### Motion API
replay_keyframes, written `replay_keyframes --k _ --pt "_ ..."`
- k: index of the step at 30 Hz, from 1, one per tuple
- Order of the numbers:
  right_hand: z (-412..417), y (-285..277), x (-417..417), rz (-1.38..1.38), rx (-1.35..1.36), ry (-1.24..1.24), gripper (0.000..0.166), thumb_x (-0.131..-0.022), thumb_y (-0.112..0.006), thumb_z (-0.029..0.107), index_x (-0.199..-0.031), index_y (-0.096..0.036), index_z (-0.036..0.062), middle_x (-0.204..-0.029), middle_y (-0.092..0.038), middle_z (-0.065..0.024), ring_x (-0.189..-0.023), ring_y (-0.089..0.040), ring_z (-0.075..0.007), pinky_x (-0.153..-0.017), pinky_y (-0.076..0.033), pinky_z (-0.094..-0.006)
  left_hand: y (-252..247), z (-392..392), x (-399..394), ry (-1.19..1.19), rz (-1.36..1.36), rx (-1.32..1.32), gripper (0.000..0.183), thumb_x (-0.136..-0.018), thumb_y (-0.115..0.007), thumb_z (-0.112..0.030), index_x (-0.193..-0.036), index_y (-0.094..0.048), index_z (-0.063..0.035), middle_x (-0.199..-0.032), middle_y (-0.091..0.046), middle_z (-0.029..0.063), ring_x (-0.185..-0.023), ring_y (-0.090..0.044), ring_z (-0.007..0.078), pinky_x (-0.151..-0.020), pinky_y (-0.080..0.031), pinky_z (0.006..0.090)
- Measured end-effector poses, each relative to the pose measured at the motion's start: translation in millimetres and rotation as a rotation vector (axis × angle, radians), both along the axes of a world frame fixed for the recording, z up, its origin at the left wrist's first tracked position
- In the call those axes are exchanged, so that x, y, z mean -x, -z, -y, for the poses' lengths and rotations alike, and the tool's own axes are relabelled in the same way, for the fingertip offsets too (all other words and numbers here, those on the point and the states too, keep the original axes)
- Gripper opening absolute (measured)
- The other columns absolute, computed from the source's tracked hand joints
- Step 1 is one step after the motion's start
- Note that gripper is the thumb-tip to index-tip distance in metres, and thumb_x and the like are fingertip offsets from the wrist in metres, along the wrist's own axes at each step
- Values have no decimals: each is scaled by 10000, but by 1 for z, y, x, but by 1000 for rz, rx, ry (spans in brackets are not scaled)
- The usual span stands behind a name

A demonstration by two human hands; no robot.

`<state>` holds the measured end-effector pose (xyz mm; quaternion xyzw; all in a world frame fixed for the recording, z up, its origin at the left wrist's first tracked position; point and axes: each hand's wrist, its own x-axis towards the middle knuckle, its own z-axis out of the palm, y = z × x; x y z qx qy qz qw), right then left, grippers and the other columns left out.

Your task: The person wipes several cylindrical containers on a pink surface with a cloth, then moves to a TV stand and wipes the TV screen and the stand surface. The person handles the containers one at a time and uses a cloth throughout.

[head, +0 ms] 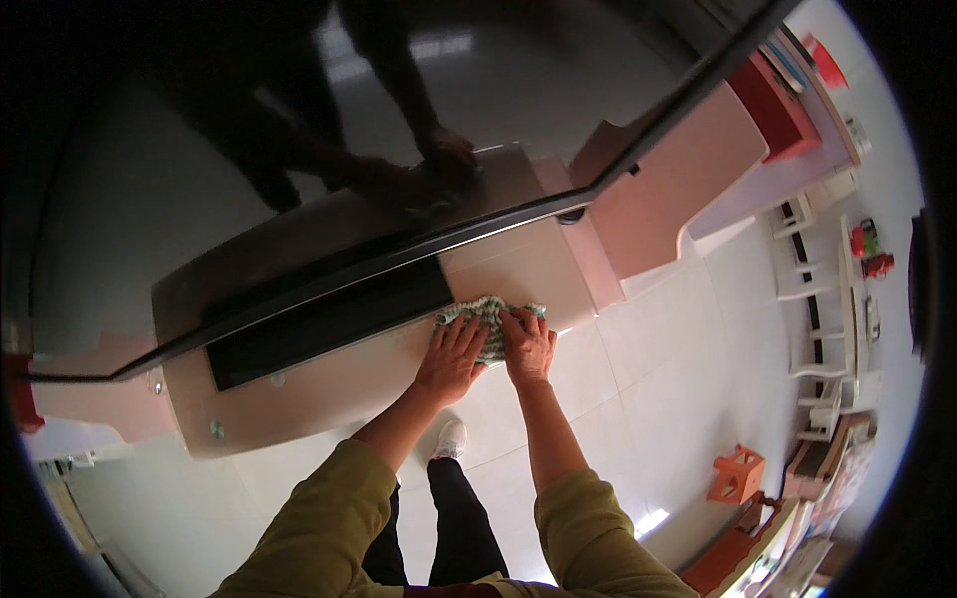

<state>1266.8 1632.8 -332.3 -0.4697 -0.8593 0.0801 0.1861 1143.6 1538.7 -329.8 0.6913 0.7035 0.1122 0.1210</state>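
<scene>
A green-and-white patterned cloth (491, 318) lies bunched near the front edge of a glossy pinkish-beige TV cabinet (516, 273). My left hand (451, 359) rests on the left part of this cloth, fingers extended over it. Beside it, my right hand (528, 345) holds the right part with bent fingers. A black panel (329, 329) is set into the cabinet top, left of the cloth. Above the cabinet stands a large television (486, 97), its dark screen reflecting my arms and the cabinet.
The television's lower frame (359, 288) overhangs the cabinet top. A lower pink side unit (673, 179) with a red box (774, 112) extends right. White chairs (815, 288) line the right wall, and an orange plastic stool (736, 476) stands on the tiled floor (643, 418).
</scene>
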Motion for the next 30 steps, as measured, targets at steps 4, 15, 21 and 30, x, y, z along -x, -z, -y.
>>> replay_keyframes --k 4,15,21,30 --pt "-36 -3 -30 -18 45 91 298 -745 -571 139 -1019 -610 250 -1012 -543 36 -959 -504 -181 -771 -381 -367 -4 -43 -16 76 -3 30 558 -847 -499 -340 -1313 -325 -86 -1389 -265 117 -1291 -203 308 -1055 -174 431" --pt "-52 10 -36 -174 88 237 308 -711 -612 124 -1008 -623 208 -994 -534 -13 -951 -489 -241 -782 -429 -366 -6 -75 -12 160 -51 48 524 -843 -508 -294 -1311 -346 -126 -1377 -309 54 -1256 -285 255 -1011 -242 413" --pt "-104 14 -17 -238 50 220 267 -718 -581 118 -967 -641 190 -972 -537 -28 -945 -493 -252 -788 -434 -363 -2 -129 8 160 -91 -25 497 -821 -547 -244 -1272 -393 -102 -1341 -353 70 -1221 -330 264 -982 -287 399" --pt "-72 17 -12 -192 51 143 269 -696 -566 132 -926 -649 243 -956 -559 -32 -882 -523 -263 -731 -445 -379 -14 -108 -2 140 -17 -53 360 -741 -586 -144 -1084 -517 -58 -1069 -471 149 -914 -484 334 -793 -426 412"
